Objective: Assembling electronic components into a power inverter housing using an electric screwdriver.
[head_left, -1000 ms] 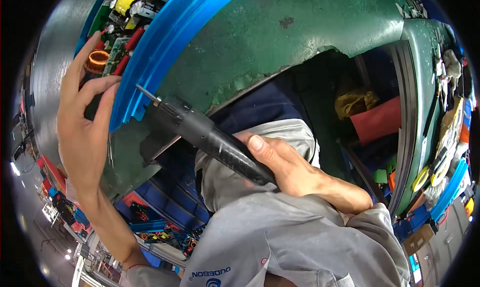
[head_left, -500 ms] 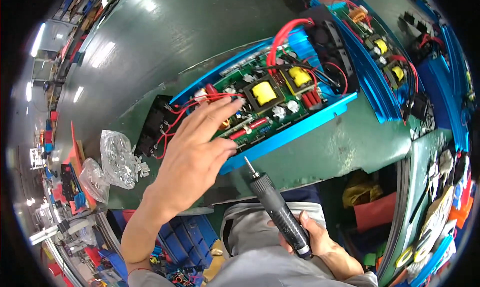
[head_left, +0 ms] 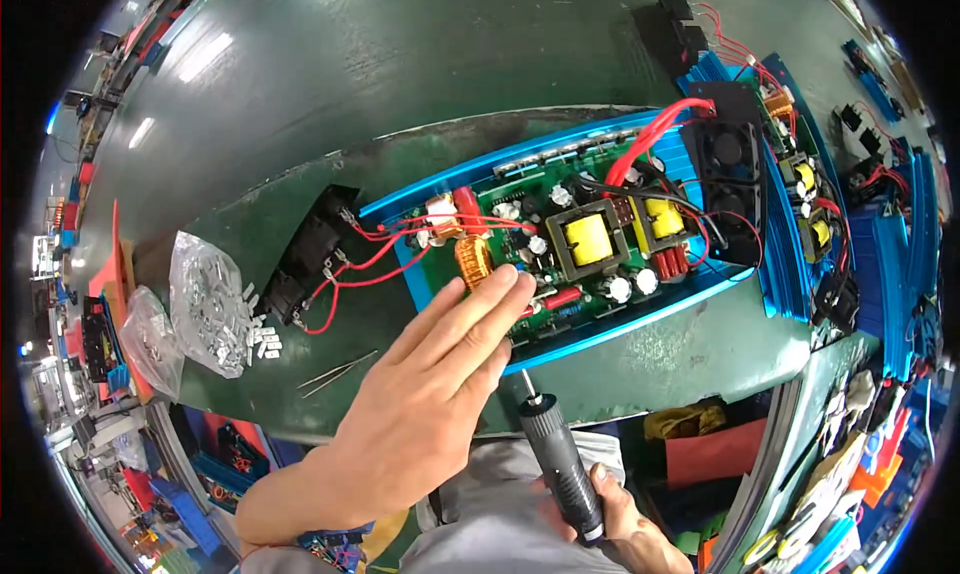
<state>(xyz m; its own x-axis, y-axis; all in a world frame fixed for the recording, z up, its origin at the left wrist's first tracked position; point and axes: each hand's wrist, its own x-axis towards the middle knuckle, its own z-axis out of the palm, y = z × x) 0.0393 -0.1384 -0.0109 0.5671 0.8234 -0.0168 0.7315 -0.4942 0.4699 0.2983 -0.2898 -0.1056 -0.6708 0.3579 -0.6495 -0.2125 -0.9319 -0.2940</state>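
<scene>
While the left hand lies flat, fingers spread over the circuit board, right hand grips the screwdriver; its tip just below those fingers could slip and jab them.

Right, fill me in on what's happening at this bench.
A person works at a green bench on an open circuit board seated in a blue metal case. The left hand lies flat, fingers outstretched, fingertips at the board's near edge. The right hand grips a black electric screwdriver, tip pointing toward the case.
</scene>
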